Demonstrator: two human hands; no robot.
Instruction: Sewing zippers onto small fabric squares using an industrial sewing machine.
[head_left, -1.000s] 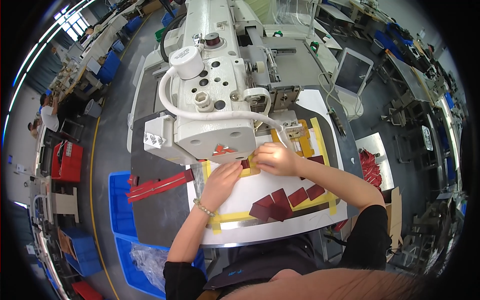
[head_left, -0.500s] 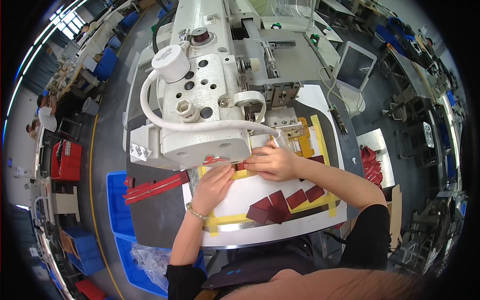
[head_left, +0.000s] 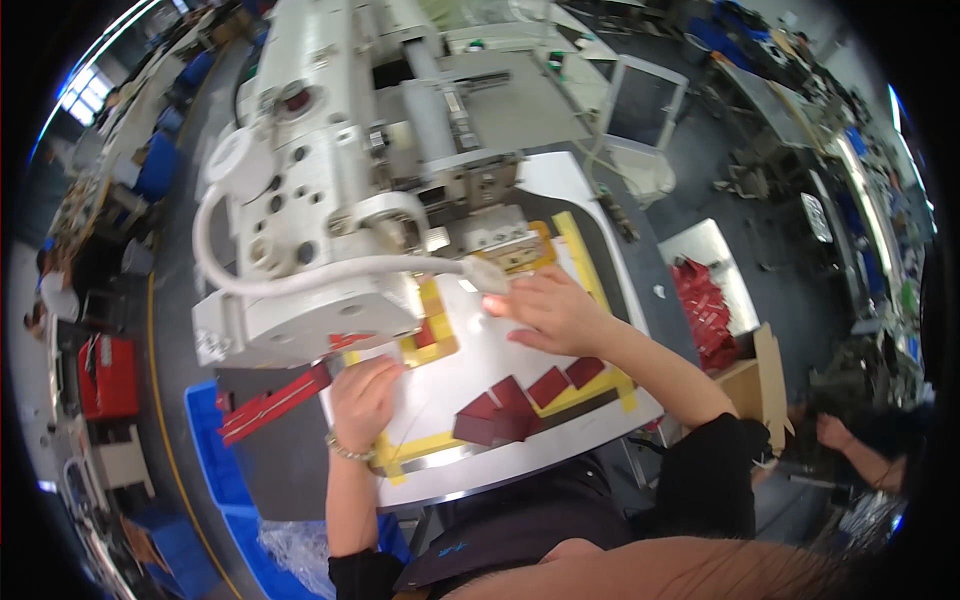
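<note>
My left hand (head_left: 363, 402), wearing a beaded bracelet, rests by the front corner of the sewing machine head (head_left: 300, 320). Its loosely bent fingers lie beside a yellow frame (head_left: 440, 350), with nothing visible in them. Inside that frame shows a small red piece (head_left: 424, 333), partly hidden under the machine head. To the right, my right hand (head_left: 556, 312) hovers with fingers apart near the end of a white hose (head_left: 485, 274) and the metal clamp (head_left: 500, 235). Several dark red fabric pieces (head_left: 512, 408) lie on the white sheet (head_left: 430, 395) in front of it.
Red zipper strips (head_left: 272, 405) lie left of the machine. Blue bins (head_left: 213, 450) stand below the table's left edge, one with clear plastic wrap (head_left: 290, 548). A pile of red strips (head_left: 703, 310) and a cardboard box (head_left: 757, 385) are at right. Another person's forearm (head_left: 865, 460) shows beyond.
My hands have moved apart from the small red piece; the right went right and up, its fingers spreading. The yellow frame is now uncovered. The view has shifted, and another person's arm appears at right.
</note>
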